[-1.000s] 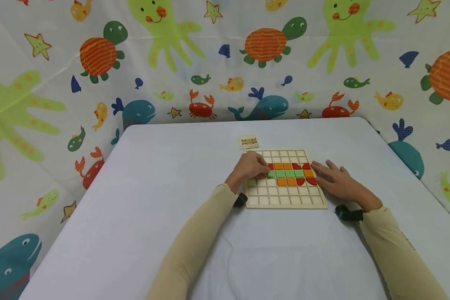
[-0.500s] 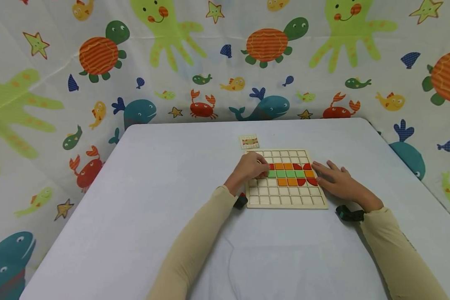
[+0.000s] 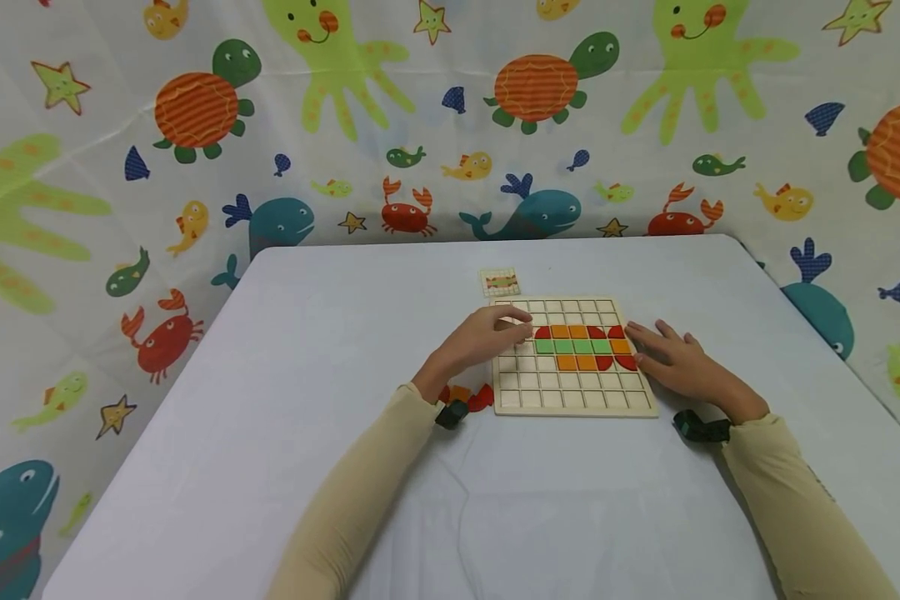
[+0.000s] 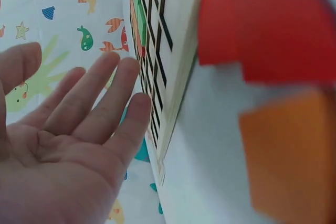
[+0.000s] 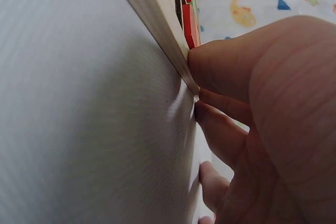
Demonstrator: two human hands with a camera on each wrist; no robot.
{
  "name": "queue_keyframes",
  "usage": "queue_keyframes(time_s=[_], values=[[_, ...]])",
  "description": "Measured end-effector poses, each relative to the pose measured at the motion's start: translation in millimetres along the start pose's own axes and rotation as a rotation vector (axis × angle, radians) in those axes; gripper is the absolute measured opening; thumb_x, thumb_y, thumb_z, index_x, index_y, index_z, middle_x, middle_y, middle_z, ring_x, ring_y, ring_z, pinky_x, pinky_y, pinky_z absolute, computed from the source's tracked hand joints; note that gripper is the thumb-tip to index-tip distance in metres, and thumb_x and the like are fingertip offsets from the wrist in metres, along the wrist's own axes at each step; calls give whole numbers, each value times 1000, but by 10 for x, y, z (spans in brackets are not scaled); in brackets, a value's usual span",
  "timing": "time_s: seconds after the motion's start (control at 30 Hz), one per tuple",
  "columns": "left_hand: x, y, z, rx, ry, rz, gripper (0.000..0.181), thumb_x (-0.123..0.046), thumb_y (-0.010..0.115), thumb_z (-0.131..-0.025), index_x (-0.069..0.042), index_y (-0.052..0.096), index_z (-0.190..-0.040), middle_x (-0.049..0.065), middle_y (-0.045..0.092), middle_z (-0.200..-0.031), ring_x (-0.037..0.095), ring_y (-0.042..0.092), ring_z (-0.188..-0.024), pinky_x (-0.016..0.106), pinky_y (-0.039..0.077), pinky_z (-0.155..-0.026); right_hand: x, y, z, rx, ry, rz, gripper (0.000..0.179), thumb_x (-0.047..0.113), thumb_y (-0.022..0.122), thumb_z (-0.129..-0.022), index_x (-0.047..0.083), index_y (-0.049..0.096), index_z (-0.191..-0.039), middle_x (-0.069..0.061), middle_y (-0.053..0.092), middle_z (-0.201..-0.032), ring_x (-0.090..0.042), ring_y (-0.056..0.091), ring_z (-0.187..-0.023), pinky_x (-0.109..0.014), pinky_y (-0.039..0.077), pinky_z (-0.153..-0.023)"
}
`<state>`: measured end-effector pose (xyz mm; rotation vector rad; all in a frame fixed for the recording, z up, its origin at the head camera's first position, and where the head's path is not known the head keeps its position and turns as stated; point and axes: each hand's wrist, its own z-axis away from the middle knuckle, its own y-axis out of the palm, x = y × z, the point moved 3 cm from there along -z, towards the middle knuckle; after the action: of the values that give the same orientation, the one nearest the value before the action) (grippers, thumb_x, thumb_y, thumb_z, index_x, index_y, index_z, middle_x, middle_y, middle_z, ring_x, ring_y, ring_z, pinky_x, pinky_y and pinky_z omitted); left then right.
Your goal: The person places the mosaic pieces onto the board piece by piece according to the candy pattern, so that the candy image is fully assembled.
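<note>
A pale wooden grid board (image 3: 570, 402) lies on the table, its middle rows filled with red, orange and green tiles. My left hand (image 3: 483, 337) is over the board's left part, apart from the tiles. Its fingers (image 4: 107, 103) are spread and nearly straight in the left wrist view, with nothing held. At the board's right edge rests my right hand (image 3: 678, 362), fingers extended. In the right wrist view its thumb (image 5: 220, 66) touches the board's side (image 5: 157, 19). Loose red tiles (image 3: 482, 398) and an orange tile (image 3: 459, 393) lie by my left wrist, partly covered by it.
A small card (image 3: 500, 282) with a printed grid pattern lies behind the board's far left corner. The white table (image 3: 232, 433) extends around the board. A curtain (image 3: 390, 108) printed with sea animals hangs behind and beside the table.
My left hand has drawn back to the left from the tiles, its fingers loosening. The left end of the tile rows and the loose tiles by the wrist now show. The right hand stays put.
</note>
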<state>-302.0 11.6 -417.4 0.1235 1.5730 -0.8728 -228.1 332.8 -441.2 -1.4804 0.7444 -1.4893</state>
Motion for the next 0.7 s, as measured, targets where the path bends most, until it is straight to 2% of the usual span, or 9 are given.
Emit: queue_keyframes(time_s=[0.17, 0.27, 0.37, 0.5, 0.6, 0.67, 0.7], values=[[50, -95, 162, -16, 21, -66, 51, -42, 60, -109, -14, 60, -151, 5, 66, -145, 23, 58, -134, 51, 45, -114, -3, 5, -2, -2, -1, -1, 63, 28, 56, -111, -4, 36, -162, -33, 26, -167, -62, 3, -155, -81, -1, -116], [86, -157, 265, -4, 40, -116, 53, -39, 60, -109, -14, 55, -155, 7, 60, -152, 25, 54, -141, 51, 44, -115, -1, 2, -2, 0, -1, 1, 64, 29, 56, -112, -4, 35, -162, -33, 26, -167, -62, 3, -155, -81, -1, -116], [122, -209, 366, 23, 23, -177, 53, -36, 63, -108, -15, 53, -156, 11, 54, -157, 30, 49, -146, 54, 44, -114, 0, -1, -3, 3, 1, 3, 64, 29, 55, -112, -5, 35, -162, -34, 26, -167, -62, 3, -155, -80, -1, -116], [182, -249, 461, 92, -16, -260, 51, -35, 68, -104, -16, 56, -151, 11, 52, -156, 30, 49, -139, 50, 47, -111, 11, -8, 6, 5, 3, 0, 65, 30, 55, -112, -5, 34, -162, -34, 26, -167, -62, 3, -155, -80, -1, -117], [236, -253, 514, 163, -28, -293, 49, -31, 72, -101, -13, 58, -145, 10, 53, -148, 28, 55, -123, 45, 54, -98, 16, -7, 9, 5, 6, -1, 65, 30, 55, -112, -5, 34, -162, -34, 25, -167, -62, 3, -154, -80, -1, -116], [266, -242, 539, 205, -5, -329, 47, -27, 75, -98, -11, 60, -139, 9, 52, -145, 27, 53, -123, 42, 52, -98, 16, -4, 6, 4, 7, -1, 65, 30, 55, -112, -5, 34, -162, -34, 25, -167, -62, 3, -154, -80, -1, -116], [278, -231, 554, 223, 5, -350, 45, -26, 76, -96, -11, 61, -136, 10, 51, -148, 28, 52, -128, 43, 51, -101, 16, -2, 3, 3, 8, -2, 65, 30, 55, -112, -5, 34, -162, -34, 25, -167, -62, 2, -154, -80, -1, -117]])
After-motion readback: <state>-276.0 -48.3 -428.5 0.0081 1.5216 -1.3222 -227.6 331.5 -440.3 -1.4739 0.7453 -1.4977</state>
